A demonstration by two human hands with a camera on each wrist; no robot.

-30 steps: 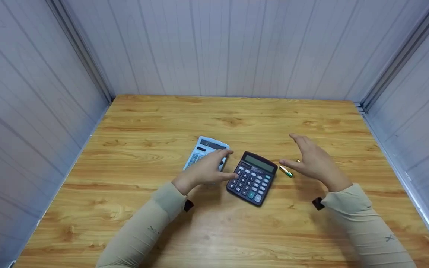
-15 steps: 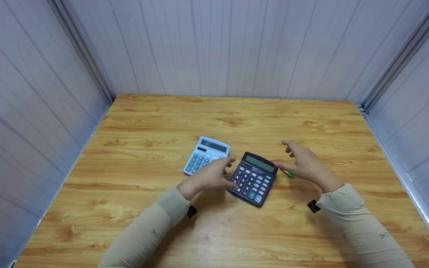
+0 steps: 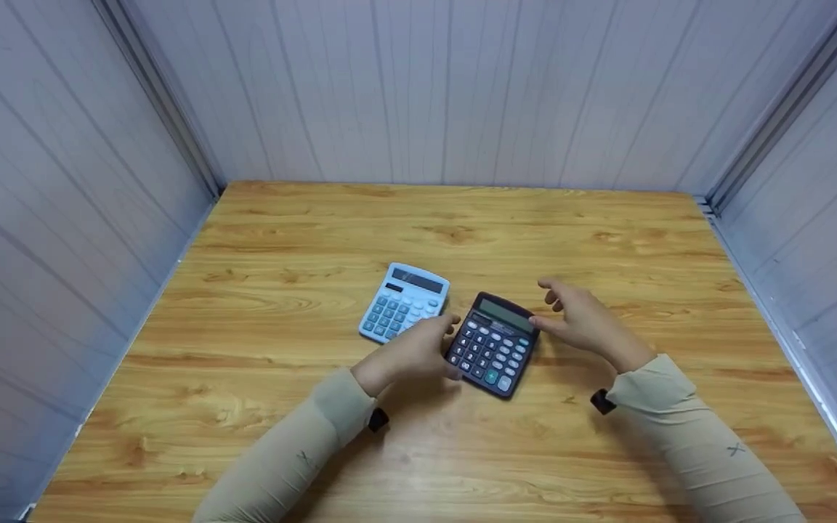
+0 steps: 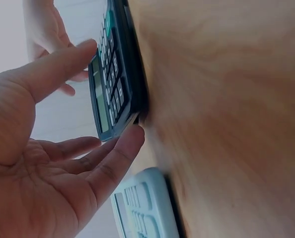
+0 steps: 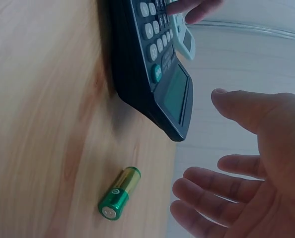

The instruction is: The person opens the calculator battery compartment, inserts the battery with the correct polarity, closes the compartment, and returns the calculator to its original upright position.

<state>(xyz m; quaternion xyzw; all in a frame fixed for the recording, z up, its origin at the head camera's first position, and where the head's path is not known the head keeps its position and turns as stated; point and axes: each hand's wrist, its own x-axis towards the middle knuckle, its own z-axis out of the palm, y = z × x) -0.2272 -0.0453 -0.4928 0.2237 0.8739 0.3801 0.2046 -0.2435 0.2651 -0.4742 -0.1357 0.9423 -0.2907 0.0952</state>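
A black calculator (image 3: 491, 347) lies face up mid-table in the head view. My left hand (image 3: 417, 350) is at its left edge, thumb and fingers spread; in the left wrist view a fingertip (image 4: 131, 141) is at the calculator's corner, but contact is unclear. My right hand (image 3: 587, 327) hovers by its upper right corner with loosely bent fingers, and the right wrist view shows a gap between thumb and calculator. A green and gold battery (image 5: 120, 193) lies on the table near that hand, hidden from the head view. Neither hand grips anything.
A light blue calculator (image 3: 402, 299) lies left of the black one, its lower right part covered by my left hand. The wooden table (image 3: 280, 240) is bounded by pale panel walls (image 3: 418, 94) at the back and on both sides.
My right hand has moved left and slightly down toward the black calculator, covering the battery in the head view. My left hand has shifted slightly right and down, uncovering more of the light blue calculator.
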